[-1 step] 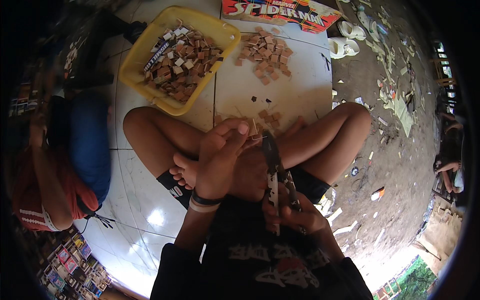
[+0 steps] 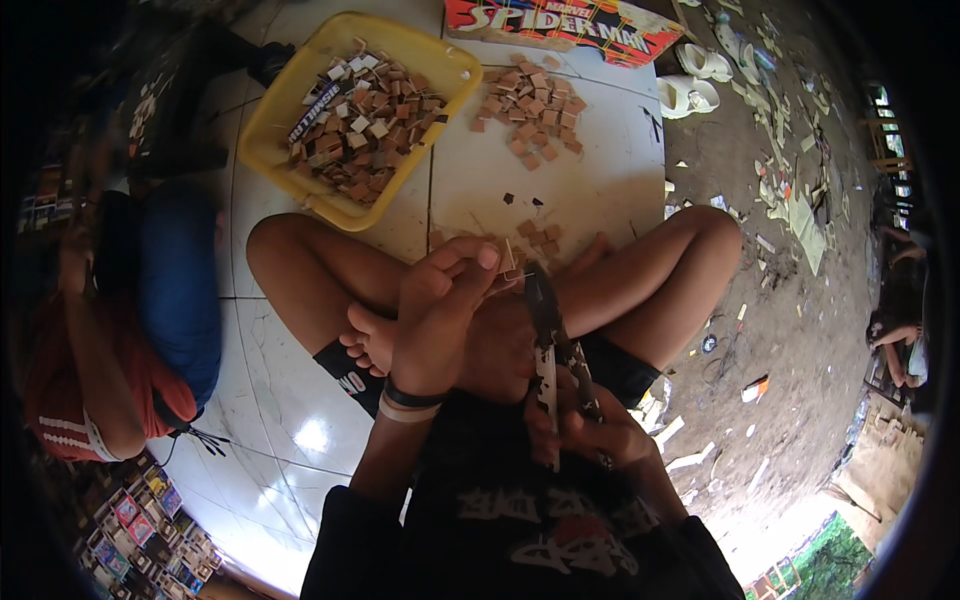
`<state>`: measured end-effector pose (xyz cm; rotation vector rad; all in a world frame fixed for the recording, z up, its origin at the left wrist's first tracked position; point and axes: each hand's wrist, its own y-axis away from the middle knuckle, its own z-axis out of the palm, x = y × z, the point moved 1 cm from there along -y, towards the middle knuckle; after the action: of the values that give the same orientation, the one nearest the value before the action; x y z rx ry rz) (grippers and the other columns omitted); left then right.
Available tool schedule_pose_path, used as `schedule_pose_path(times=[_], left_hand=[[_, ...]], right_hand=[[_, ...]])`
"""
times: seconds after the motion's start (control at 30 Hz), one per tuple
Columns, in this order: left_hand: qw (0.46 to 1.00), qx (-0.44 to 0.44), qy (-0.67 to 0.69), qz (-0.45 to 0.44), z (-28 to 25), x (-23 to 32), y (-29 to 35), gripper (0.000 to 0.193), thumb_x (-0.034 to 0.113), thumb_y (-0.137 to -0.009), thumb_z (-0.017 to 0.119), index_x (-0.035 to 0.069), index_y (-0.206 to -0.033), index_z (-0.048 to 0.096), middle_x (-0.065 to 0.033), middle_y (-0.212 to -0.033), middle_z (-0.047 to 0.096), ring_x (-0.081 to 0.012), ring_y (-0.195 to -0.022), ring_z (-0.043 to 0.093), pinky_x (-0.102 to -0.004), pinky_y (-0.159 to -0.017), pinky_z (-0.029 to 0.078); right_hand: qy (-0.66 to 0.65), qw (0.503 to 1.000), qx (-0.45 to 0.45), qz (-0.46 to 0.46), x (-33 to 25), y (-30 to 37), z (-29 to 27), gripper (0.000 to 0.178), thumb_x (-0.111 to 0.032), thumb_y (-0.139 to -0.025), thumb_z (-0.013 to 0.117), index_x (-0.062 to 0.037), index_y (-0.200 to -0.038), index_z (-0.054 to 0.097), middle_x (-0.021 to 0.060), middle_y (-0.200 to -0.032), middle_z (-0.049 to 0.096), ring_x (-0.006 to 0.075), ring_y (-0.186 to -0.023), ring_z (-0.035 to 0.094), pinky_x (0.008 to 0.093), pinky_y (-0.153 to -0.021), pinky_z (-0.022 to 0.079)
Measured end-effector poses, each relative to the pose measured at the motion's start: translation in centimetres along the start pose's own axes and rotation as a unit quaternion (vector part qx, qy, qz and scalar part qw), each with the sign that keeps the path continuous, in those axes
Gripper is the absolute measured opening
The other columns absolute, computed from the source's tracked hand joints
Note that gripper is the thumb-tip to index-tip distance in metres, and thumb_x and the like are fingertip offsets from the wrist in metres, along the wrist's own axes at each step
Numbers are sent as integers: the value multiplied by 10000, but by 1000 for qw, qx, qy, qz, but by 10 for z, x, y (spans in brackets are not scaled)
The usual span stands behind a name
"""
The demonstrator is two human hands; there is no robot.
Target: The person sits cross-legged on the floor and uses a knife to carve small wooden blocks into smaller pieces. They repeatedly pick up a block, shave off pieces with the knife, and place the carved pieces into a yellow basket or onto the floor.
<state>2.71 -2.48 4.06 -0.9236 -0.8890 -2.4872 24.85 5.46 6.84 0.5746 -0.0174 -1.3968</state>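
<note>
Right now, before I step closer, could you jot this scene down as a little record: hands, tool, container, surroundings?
Left hand: raised, a small thin piece at its fingertips, details unclear
Right hand: gripping the handles of a plier-like tool
Tool tip: close to the piece; contact cannot be told
Container: yellow basin holding many small squares
Beside it: loose pile of brown squares
To the left: another person, blue trousers
Upper right: pale clogs
</note>
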Motion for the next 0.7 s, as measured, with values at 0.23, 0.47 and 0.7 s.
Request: schedule_pose_path(times=[0.23, 0.47, 0.7], left_hand=[[980, 20, -175, 91, -18, -1, -5, 179, 124, -1044, 718, -32, -1129, 694, -46, -1065, 734, -117, -1067, 697, -263, -966, 533], [981, -5, -185, 65, -13, -15, -2, 187, 77, -1033, 708, -54, -1166, 703, -98, -1163, 770, -136, -1066, 720, -267, -962, 556], [978, -35, -189, 86, -9, -17, 2, 169, 51, -1028, 696, -58, -1158, 700, -133, -1198, 769, -165, -1101, 727, -280, -987, 559]], right_hand=[[258, 946, 190, 57, -12, 2, 0, 748, -275, -1020, 699, 19, -1605, 338, 211, -1449, 590, 302, -1299, 633, 436, -1050, 542], [207, 959, 176, 83, -24, 12, 20, 606, -219, -1059, 671, 32, -1550, 418, 175, -1419, 623, 265, -1289, 646, 392, -1032, 547], [188, 964, 172, 82, -28, 9, 33, 597, -204, -1056, 664, 30, -1547, 418, 177, -1411, 621, 268, -1285, 648, 404, -1037, 557]])
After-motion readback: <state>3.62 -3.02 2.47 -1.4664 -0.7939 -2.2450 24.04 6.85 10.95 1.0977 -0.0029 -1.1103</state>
